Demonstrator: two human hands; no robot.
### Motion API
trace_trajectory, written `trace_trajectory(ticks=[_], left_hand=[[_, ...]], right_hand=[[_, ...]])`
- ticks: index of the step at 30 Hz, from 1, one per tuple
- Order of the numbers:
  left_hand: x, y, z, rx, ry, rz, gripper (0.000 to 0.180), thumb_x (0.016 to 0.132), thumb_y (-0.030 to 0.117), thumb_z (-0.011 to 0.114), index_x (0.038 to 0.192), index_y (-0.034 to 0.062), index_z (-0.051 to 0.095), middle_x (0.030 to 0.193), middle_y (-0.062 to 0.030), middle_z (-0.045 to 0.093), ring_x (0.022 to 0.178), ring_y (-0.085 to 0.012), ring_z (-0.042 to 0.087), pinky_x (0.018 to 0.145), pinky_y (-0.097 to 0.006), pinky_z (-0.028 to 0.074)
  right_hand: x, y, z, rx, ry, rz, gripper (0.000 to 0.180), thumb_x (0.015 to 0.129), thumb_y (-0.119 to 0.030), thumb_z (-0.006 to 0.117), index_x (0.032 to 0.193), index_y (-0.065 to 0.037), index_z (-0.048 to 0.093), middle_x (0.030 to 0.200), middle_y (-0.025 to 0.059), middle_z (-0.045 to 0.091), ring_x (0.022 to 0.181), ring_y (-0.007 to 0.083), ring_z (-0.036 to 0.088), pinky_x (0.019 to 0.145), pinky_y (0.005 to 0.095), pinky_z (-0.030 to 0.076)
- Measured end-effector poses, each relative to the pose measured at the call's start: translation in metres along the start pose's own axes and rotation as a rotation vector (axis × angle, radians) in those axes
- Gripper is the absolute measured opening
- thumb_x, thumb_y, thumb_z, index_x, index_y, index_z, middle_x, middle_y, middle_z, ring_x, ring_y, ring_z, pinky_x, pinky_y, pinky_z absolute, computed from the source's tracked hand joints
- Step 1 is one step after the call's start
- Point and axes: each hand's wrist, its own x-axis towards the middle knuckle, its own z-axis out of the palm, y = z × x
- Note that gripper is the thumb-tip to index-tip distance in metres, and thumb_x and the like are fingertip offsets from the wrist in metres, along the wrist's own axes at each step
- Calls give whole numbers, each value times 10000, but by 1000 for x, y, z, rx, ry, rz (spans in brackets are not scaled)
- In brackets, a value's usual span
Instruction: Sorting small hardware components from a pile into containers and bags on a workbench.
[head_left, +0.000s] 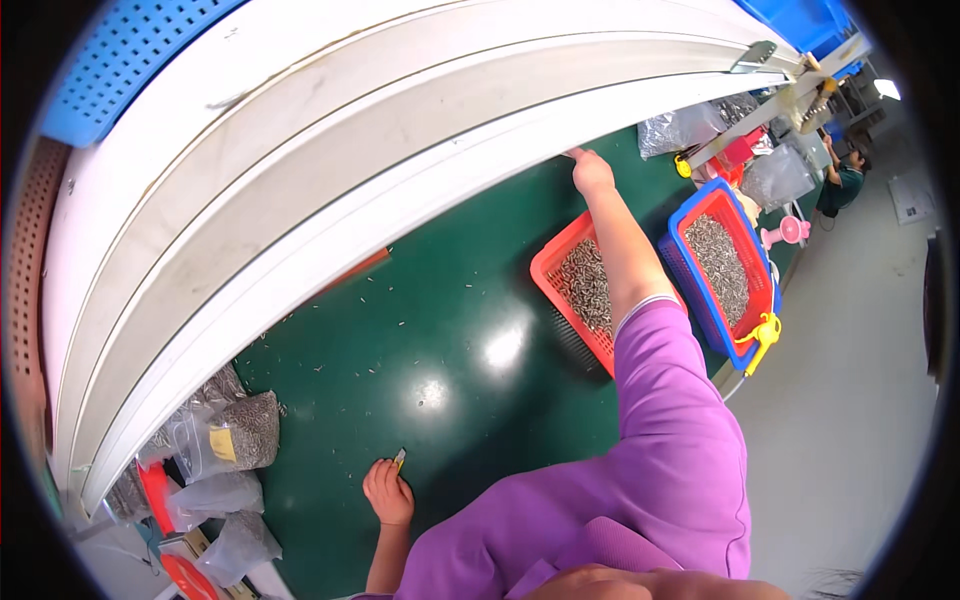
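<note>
On the green table, my left hand (387, 492) is closed around a small cutter, apparently a utility knife (400, 457), with only its yellow and grey end showing. My right arm stretches far across the table, over an orange-red plastic basket (543, 268) of small metal pins (583, 288). Beyond that basket, my right hand (593, 174) is at the edge of the white overhead shelf (440, 185). A fingertip points toward that edge; the other fingers are too hidden to show whether they hold anything.
Right of my arm stands a blue basket (690, 285) with a red one inside, full of metal pins. Loose pins are scattered over the green tabletop (450, 330). Filled plastic bags (245, 430) lie at left. A pink fan (786, 231) and another person (848, 185) are at right.
</note>
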Motion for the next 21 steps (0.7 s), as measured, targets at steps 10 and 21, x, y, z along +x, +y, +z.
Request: trace_trajectory(ticks=[10, 21], left_hand=[[-1, -2, -1, 12, 26, 12, 365, 729, 29, 542, 1091, 61, 523, 1127, -96, 543, 1101, -294, 512, 931, -438, 358], [5, 4, -7, 10, -2, -30, 320, 753, 50, 545, 1071, 79, 549, 1129, -68, 545, 1111, -258, 506, 934, -416, 369]], right_hand=[[-46, -21, -33, 153, -148, -481, 567, 710, 108, 387, 1173, -139, 600, 1117, 164, 596, 1063, 312, 557, 936, 361, 439], [-121, -123, 10, -53, -192, -458, 446, 771, -23, 433, 1211, -76, 483, 998, 228, 610, 891, 385, 606, 784, 448, 494]])
